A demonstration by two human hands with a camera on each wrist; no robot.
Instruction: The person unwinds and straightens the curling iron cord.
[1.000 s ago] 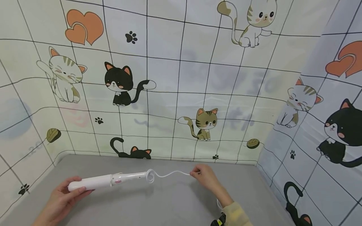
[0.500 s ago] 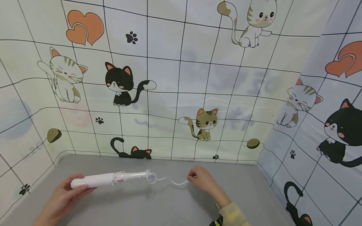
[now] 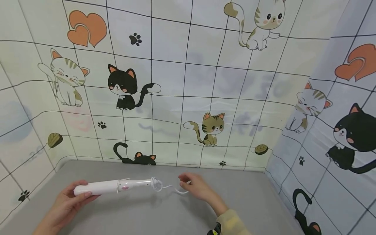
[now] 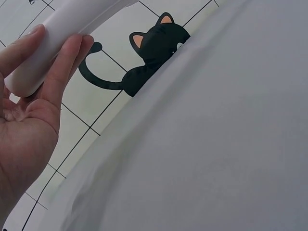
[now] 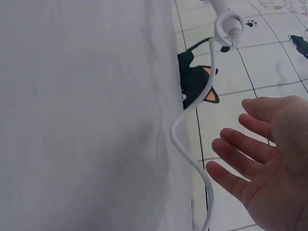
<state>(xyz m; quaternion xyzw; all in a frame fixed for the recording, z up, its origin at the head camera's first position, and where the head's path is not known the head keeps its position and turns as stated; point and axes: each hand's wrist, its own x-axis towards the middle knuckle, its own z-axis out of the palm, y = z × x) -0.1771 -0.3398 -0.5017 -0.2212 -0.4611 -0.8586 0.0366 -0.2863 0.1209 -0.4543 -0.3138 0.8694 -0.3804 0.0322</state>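
Observation:
My left hand (image 3: pixel 69 202) grips the thick end of a white corded appliance (image 3: pixel 100 187) that looks like a hair curling iron. It is held almost level above the grey tabletop. Its narrower handle has a pink mark and ends in a ring (image 3: pixel 157 184) at the right. From there a white cord (image 5: pixel 175 134) trails in loose curves. My right hand (image 3: pixel 196 187) is beside the cord with fingers spread and slightly bent, holding nothing. In the right wrist view a gap shows between the fingertips and the cord. The palm in the left wrist view hides part of the appliance's end.
A grey-covered table (image 3: pixel 141 215) lies below both hands. Cloth walls (image 3: pixel 167 75) printed with cats and grid lines enclose it at the back and sides. A black strap item (image 3: pixel 215 228) is on the right wrist near the yellow sleeve (image 3: pixel 233 222).
My right hand has let go of the cord and moved left toward the ring end, its fingers loosening. The cord has gone slacker. The left hand has shifted slightly right with the appliance.

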